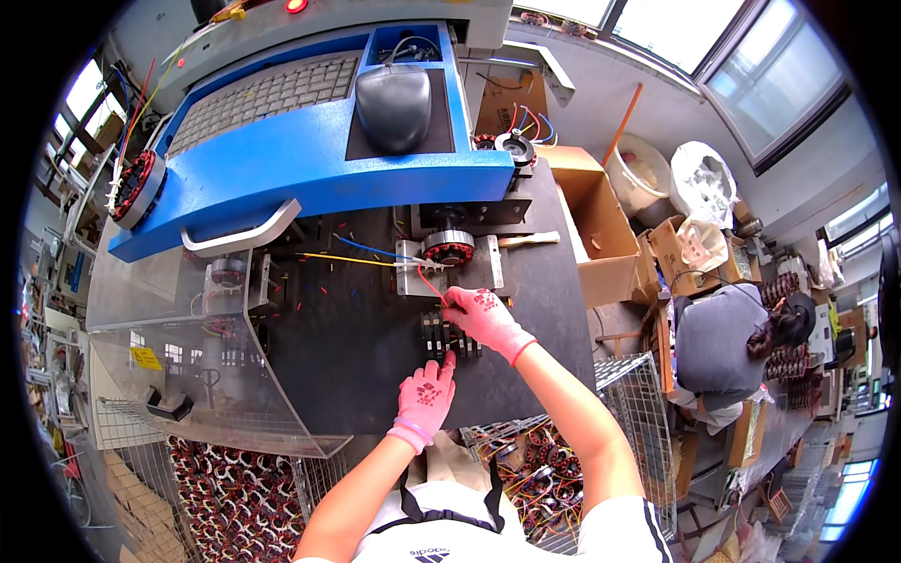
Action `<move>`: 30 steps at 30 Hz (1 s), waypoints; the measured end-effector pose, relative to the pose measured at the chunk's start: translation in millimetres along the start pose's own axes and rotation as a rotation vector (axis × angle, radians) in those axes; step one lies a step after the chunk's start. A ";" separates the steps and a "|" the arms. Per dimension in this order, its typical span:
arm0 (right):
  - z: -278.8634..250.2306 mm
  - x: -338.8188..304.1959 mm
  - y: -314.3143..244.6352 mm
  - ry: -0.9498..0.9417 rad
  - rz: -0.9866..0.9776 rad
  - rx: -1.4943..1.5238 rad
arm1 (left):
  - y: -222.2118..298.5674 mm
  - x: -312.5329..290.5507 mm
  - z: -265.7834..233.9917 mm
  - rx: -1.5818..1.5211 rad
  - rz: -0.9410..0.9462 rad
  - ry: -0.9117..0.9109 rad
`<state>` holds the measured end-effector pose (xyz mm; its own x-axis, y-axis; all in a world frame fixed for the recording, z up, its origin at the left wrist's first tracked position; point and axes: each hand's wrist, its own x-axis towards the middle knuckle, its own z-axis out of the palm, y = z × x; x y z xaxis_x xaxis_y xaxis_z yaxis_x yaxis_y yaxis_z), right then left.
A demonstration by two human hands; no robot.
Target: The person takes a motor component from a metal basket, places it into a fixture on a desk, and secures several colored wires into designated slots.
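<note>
Stator [448, 250], red and silver, sits at a metal bracket [487, 267] on the black table [343, 375]; use it as the landmark. Red wire [431, 285] runs from the stator toward the person. Right hand [486, 319], pink glove, is just on the near side of the stator, thumb and fingers narrow, pinching the red wire near its end. Left hand [426, 399], also pink-gloved, is farther to the near side, index fingertip at the black blocks [434, 336]; cannot tell if it grips one. The blocks stand in a row on the near side of the stator, partly under the right hand.

Blue wire [375, 247] and yellow wire [347, 258] stretch left from the stator over the table. Pale stick [528, 240] lies to its right. Beyond the stator: blue tray [310, 188] with keyboard [267, 103] and mouse [394, 108]. Second stator [139, 190] is far left of the first, at the tray's end. Clear guard [197, 357] is left and nearer; open carton [596, 225] right; co-worker [721, 340] in grey much farther right. Stator pile [235, 488] is below left of the stator, past the table edge.
</note>
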<state>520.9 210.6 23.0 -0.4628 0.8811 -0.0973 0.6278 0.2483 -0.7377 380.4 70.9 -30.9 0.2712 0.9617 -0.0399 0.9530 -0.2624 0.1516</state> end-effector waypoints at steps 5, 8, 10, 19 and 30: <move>4.7 0.1 0.8 0.022 0.014 -0.018 | -0.7 2.6 -14.3 -0.312 -0.061 0.035; 6.2 -9.7 -1.6 0.173 -0.068 0.013 | -21.4 30.2 -42.4 -0.864 -0.216 0.551; 6.0 -9.8 -11.4 0.142 0.109 0.318 | -37.3 68.6 -83.2 -1.466 -0.412 0.654; 5.6 25.6 -41.5 -0.194 0.316 1.250 | -23.0 32.9 -120.3 -1.614 -0.103 0.246; 5.2 -0.5 -14.1 0.059 0.078 0.168 | -6.4 -17.9 -19.4 -0.256 -0.114 0.022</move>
<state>509.0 204.5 29.9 -0.3763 0.9182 -0.1235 0.5448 0.1115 -0.8311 366.8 56.9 -11.9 0.1586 0.9861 -0.0504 0.9114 -0.1266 0.3915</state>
